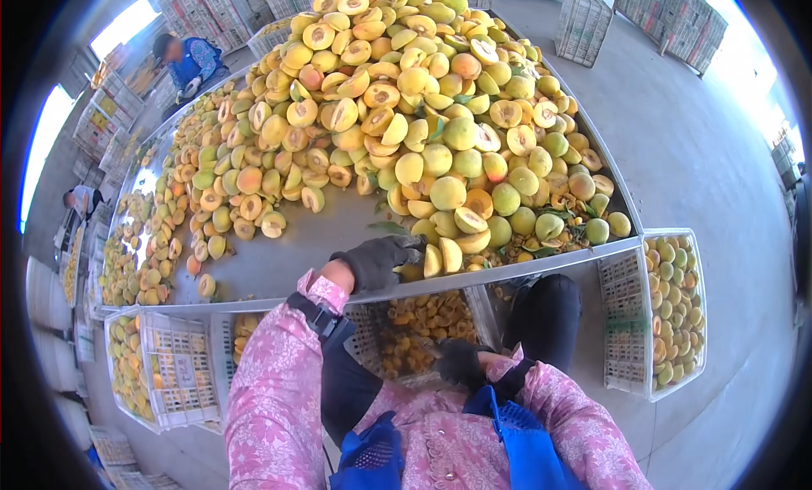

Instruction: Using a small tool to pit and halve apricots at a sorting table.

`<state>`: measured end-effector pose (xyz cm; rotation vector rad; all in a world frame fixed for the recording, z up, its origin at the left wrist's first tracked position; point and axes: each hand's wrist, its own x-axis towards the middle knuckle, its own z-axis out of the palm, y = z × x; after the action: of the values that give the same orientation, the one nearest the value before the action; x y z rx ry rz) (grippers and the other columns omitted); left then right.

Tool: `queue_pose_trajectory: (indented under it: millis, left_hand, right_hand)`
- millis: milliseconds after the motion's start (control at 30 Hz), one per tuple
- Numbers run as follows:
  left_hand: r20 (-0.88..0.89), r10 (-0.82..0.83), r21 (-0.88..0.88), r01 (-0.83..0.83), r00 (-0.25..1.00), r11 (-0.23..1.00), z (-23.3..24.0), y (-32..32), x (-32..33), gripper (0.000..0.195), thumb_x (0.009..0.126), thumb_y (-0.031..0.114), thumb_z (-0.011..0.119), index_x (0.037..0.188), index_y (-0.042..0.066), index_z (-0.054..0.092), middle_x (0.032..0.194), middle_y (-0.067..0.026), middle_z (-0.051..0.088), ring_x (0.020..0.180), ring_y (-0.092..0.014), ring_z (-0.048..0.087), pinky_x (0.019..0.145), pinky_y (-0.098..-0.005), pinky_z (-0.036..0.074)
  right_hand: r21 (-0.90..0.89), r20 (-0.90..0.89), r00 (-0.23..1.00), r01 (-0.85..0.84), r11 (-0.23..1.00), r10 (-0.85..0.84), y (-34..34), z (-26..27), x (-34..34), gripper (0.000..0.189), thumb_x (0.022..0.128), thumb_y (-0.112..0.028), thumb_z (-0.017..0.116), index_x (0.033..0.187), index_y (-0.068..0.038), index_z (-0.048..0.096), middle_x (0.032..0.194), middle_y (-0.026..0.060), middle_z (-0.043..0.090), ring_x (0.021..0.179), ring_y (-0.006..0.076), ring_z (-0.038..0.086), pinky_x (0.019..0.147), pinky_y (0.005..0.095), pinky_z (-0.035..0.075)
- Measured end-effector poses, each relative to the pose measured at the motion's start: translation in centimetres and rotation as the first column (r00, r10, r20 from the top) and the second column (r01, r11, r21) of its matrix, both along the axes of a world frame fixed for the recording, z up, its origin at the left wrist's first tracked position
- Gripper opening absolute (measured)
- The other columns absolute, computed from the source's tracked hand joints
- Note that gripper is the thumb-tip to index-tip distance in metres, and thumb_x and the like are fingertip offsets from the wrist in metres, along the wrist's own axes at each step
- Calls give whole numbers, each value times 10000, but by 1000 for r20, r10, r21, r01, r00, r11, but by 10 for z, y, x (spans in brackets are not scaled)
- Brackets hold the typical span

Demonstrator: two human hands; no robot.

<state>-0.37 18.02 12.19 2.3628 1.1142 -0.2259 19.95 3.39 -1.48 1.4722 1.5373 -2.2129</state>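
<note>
My left hand (380, 262), in a dark glove, reaches over the front edge of the metal table (285, 255). Its fingers are at some yellow peach halves (451, 255) at the foot of the pile; whether they grip one is hidden. My right hand (463, 363), also gloved, is low in front of my body, above a crate of peach pieces (431, 319). Its fingers look curled, and I cannot make out what is in them. A large heap of halved and whole peaches (393, 97) covers much of the table.
Crates full of peaches stand below the table at right (675, 312) and left (130, 363). Leaves and scraps (552, 236) lie near the right corner. A person in a blue apron (193, 62) sits beyond the left side. Stacked crates (672, 21) stand farther back.
</note>
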Motion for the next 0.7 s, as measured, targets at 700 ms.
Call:
queue_pose_trajectory:
  millis: [700]
  left_hand:
    - [758,580,-382,-518,299,766,-14,-82,-28,506,684,127,831,1122,16,602,1034,-79,680,897,-142,654,844,-304,524]
  right_hand:
    - [170,-167,975,172,970,-143,12,104,3,210,852,-198,626,948,-33,538,637,36,544,517,128,542,463,304,432]
